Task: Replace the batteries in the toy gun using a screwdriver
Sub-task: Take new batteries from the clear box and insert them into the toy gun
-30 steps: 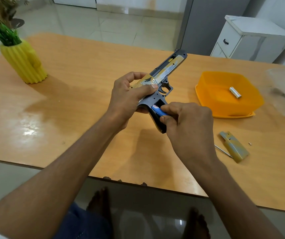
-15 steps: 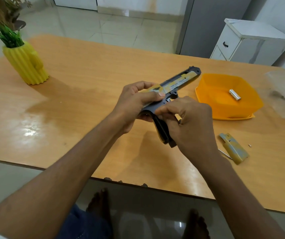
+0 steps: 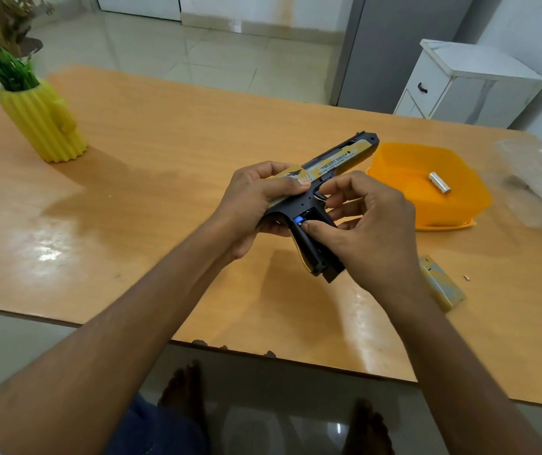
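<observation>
The toy gun (image 3: 335,165) is held above the middle of the wooden table (image 3: 164,152), its barrel pointed toward the far right and its black grip angled down toward the near edge. The rear of the slide is gripped by the left hand (image 3: 256,205), whose fingers are curled over the top while the thumb is laid along the yellow side. The grip's battery compartment is seen open, and a blue battery (image 3: 298,220) is lodged at its upper end. That battery is pressed by the thumb of the right hand (image 3: 368,231), whose other fingers are curled around the far side of the grip and trigger guard.

To the right, an orange plastic tray (image 3: 394,165) is set on the table, and a silver battery (image 3: 439,182) is lying inside it. The detached grip cover (image 3: 440,287) is lying near the right forearm, with a small screw (image 3: 466,277) just beside it. A yellow cactus-shaped vase (image 3: 46,123) is placed at the far left, and a crumpled clear plastic bag (image 3: 535,182) at the far right.
</observation>
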